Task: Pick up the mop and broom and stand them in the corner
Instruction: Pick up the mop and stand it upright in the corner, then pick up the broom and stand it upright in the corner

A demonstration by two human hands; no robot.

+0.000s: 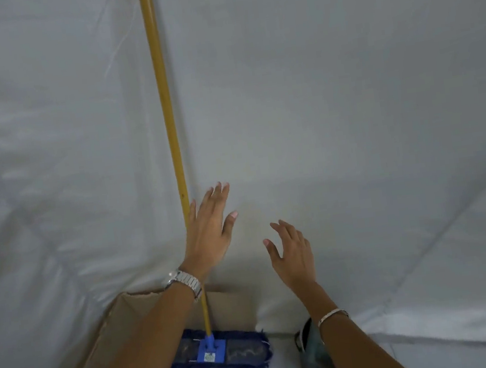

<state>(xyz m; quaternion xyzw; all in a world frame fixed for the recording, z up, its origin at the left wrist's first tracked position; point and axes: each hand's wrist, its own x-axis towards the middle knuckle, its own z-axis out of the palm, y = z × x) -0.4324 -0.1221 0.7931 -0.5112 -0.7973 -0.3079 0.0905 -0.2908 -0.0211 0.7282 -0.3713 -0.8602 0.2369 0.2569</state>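
Mop (173, 149): upright in the corner, head on cardboard (220, 304)
Left hand (209, 228): fingers spread, just beside the handle, perhaps touching
Right hand (291, 254): spread, empty

Your mop (173, 149) stands upright in the corner — yellow pole rising out of view, blue fringed flat head (220, 352) resting on the cardboard sheet (230, 306) — no hand gripping it.

dim, flat, bluish-grey light, no clear source. soft faint shadows in the sheet folds (47, 166), no glare. overall soft focus, slight blur on both hands. wide-angle bending toward edges, corners darker.
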